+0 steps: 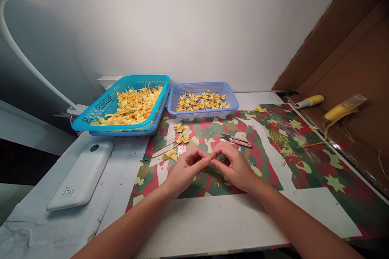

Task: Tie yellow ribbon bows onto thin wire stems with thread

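My left hand (pixel 189 168) and my right hand (pixel 232 164) meet at the fingertips over the patterned sheet (pixel 200 188). Thumb and forefinger are pinched on each side; whatever sits between them is too small or hidden to make out. Just left of my left hand lies a yellow ribbon bow (pixel 170 155), with another bow on a gold cord (pixel 182 139) and a third bow (pixel 178 128) farther back. Beyond my right hand rests a pair of pink-handled thread snips (pixel 238 141).
A turquoise basket (pixel 118 128) heaped with yellow bows stands back left, a lilac basket (pixel 203 112) with bows beside it. A white power bank (pixel 80 176) lies left. Gold cord scraps (pixel 279 141) and yellow thread spools (pixel 342 109) are right, near a cardboard wall (pixel 343 40).
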